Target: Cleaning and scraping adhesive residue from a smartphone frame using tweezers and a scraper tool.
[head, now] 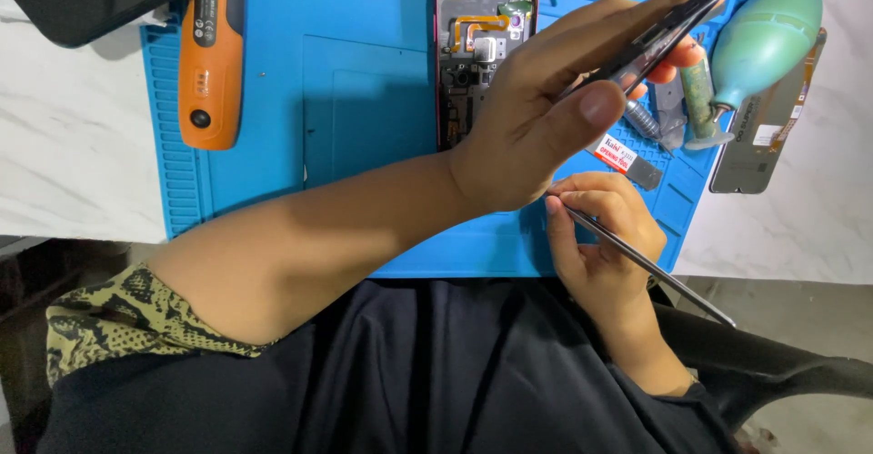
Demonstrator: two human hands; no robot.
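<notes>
So there are two phones' worth of parts on the go here. The left hand (pixel 536 109) is pinched on a thin dark phone frame piece (pixel 659 40), thumb under and fingers along the top, tilted up above the blue silicone repair mat (pixel 364 99). The right hand (pixel 605 245) sits lower, near the mat's front edge, closed on one slim metal tweezer-like tool (pixel 650 268) that sticks out back toward the person's lap. The hands are just beside each other, not touching as far as I can tell.

Lying flat on the mat behind the left hand is one opened phone body with a reddish rim and exposed boards and an orange flex cable (pixel 482 54) (the wrist covers its lower end). One orange and black electric screwdriver (pixel 211 54) lies well off to the left, and a dark flat slab (pixel 82 0) sits in the top left corner. On the right there's one teal rubber air blower (pixel 764 40), partly blocked by the raised frame, plus a dark back panel with a small white sticker (pixel 768 122) lying half off the mat. One small red and white label strip (pixel 623 159) lies on the mat just under the left thumb.
</notes>
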